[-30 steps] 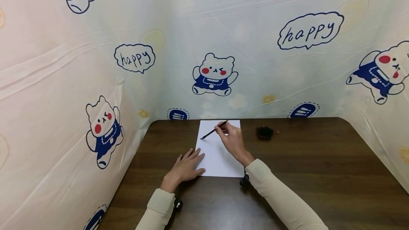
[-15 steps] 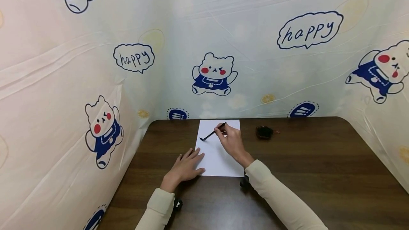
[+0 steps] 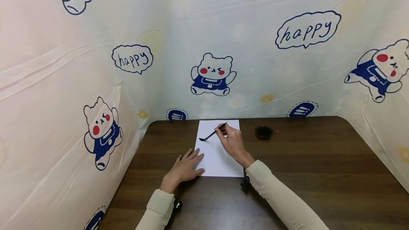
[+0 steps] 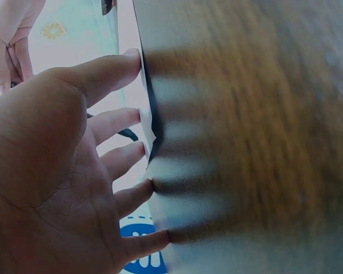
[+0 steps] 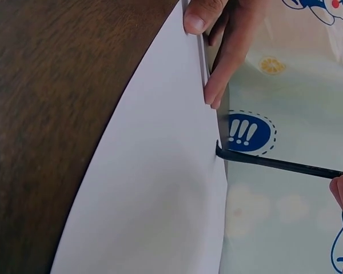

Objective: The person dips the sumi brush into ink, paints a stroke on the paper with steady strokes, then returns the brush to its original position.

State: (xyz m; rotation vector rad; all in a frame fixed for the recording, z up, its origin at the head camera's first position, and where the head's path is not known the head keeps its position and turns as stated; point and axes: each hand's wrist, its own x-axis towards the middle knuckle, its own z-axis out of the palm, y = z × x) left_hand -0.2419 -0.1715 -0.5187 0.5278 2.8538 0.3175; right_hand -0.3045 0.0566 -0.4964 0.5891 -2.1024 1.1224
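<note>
A sheet of white paper (image 3: 220, 160) lies on the brown table. My right hand (image 3: 232, 141) pinches a slim black paintbrush (image 3: 211, 135) slantwise over it, with the brush's tip at the upper left part of the sheet. In the right wrist view the brush (image 5: 280, 164) shows a bent dark tip at the paper's surface. The left hand (image 3: 186, 168) rests with spread fingers on the paper's left edge and the wood beside it. Seen from the left wrist, the thumb and some fingertips (image 4: 126, 117) touch the sheet, others the table.
To the right of the paper, a small dark rounded object (image 3: 263, 132) with a short reddish-brown handle lies on the table (image 3: 303, 166). A printed curtain (image 3: 255, 63) with bears and "happy" bubbles hangs along the table's back and sides.
The brush's tip has pressed down and bent sideways, and a broader dark patch shows there. My left hand stays put on the sheet.
</note>
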